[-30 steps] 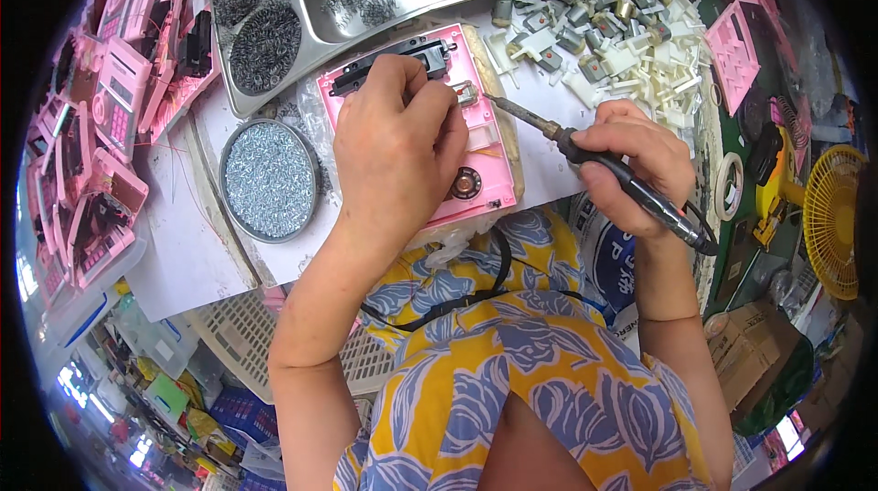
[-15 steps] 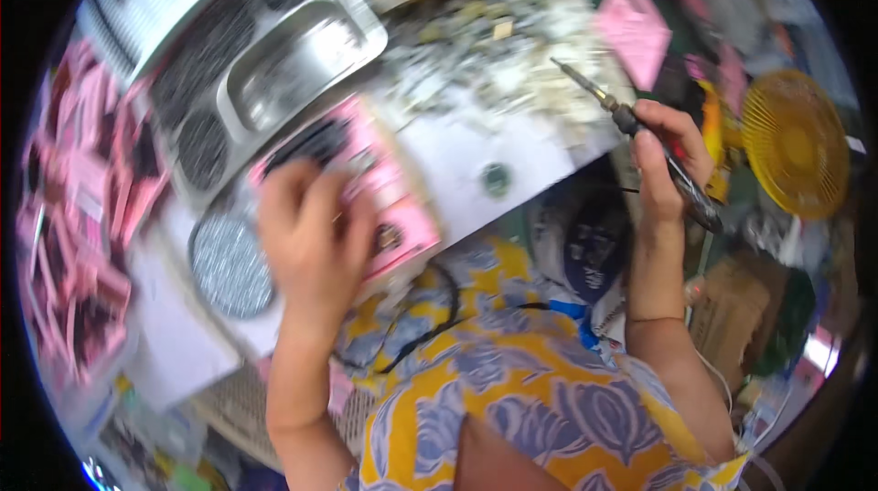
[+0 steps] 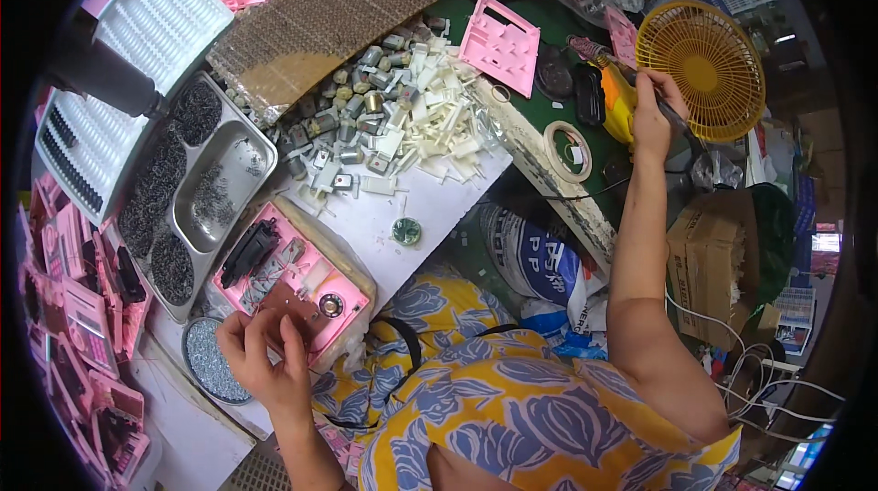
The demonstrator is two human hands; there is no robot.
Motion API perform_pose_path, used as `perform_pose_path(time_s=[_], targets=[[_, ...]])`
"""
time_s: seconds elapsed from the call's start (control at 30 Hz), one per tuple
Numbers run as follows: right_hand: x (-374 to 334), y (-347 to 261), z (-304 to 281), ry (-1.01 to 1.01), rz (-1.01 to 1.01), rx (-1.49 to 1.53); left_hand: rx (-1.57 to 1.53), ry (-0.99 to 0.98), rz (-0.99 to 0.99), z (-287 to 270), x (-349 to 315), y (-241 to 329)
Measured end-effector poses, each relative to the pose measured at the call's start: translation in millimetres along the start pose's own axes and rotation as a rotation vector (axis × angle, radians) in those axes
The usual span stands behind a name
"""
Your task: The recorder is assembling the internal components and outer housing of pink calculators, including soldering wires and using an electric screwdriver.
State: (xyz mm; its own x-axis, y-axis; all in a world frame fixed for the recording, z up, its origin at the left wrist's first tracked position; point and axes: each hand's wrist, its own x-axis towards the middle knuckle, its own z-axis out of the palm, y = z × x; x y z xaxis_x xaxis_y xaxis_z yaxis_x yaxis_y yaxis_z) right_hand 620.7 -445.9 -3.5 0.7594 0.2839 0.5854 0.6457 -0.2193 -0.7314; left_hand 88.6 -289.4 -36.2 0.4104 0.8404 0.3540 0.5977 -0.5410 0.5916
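My right hand [image 3: 654,116] is closed round the dark handle of a soldering iron [image 3: 679,118]. The iron's front end points at a coiled metal holder [image 3: 590,49] beside a yellow-and-black tool [image 3: 616,105]. My left hand [image 3: 263,358] hovers at the near left edge of a pink plastic housing [image 3: 352,285], its fingers bent but apart. Inside the housing are a brown circuit board [image 3: 285,306], a black part [image 3: 251,251], thin wires and a round metal-rimmed piece [image 3: 331,305]. Whether my left fingertips touch the board I cannot tell.
A steel tray [image 3: 240,182] of small dark screws and a round dish [image 3: 208,361] lie left. Small motors and white plastic parts [image 3: 439,116] pile up behind. A small green-lidded jar [image 3: 405,231] stands near the table edge. A yellow basket [image 3: 702,70] is at far right.
My right hand has carried the soldering iron away from the white parts to the coiled holder. My left hand has drawn back from over the housing to its near edge. The view has shifted.
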Motion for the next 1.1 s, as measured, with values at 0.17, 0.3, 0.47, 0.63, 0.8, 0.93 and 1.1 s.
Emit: perform_pose_path(time_s=[0.17, 0.3, 0.47, 0.63, 0.8, 0.93, 1.1], targets=[[15.8, 38.9, 42.0, -0.071, 0.097, 0.038, 0.044, 0.027, 0.014, -0.7, -5.7, -5.4], [-30.1, 38.3, 24.6, -0.097, 0.712, 0.662, 0.046, 0.048, 0.043, -0.3, 6.0, -7.1], [-118.6, -71.4, 53.8, -0.592, 0.895, 1.111, 0.102, 0.04, 0.153, 7.3, 27.3, -6.3], [-150.4, -128.5, 91.4, -0.843, 0.519, 0.866, 0.232, -0.073, 0.342, 20.6, 58.1, -1.2], [-162.4, -141.2, 107.7, -0.904, 0.472, 0.825, 0.309, -0.173, 0.346, 12.0, 66.1, -11.0], [-169.7, -143.1, 120.9, -0.998, 0.435, 0.786, 0.238, -0.134, 0.407, 19.0, 64.0, -19.2], [-174.3, -157.2, 126.1, -1.064, 0.388, 0.758, 0.332, -0.171, 0.466, 25.2, 69.5, -15.9]])
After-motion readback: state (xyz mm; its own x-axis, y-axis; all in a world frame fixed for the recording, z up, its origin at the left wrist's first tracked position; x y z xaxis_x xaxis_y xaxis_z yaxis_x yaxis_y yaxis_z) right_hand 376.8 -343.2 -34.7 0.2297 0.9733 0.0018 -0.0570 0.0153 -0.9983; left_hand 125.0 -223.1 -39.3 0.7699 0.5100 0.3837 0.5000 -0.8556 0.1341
